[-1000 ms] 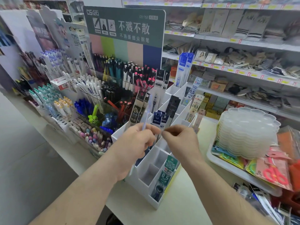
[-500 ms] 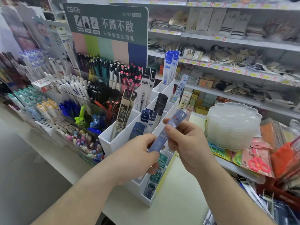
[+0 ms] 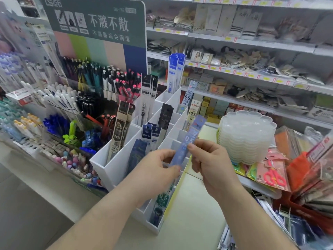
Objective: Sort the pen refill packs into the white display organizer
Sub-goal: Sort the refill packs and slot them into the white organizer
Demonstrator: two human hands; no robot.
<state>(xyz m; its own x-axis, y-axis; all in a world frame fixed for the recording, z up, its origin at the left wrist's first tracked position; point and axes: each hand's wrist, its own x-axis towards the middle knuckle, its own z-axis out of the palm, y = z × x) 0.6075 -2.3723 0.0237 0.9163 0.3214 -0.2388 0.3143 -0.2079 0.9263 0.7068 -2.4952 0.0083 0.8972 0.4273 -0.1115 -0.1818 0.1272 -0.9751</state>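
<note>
Bright even shop light, faint shadows; wide-angle bending at edges, right side motion-blurred.

A shop interior is shown, evenly lit. White metal shelves (image 3: 252, 42) with yellow price labels are ranged along the back wall, stocked with what may be socks and small packets, though these are blurred. A pale counter (image 3: 194, 204) is seen in front, a grey floor (image 3: 21, 213) at left, and a green sign (image 3: 97, 20) above pen racks (image 3: 63, 109).
</note>
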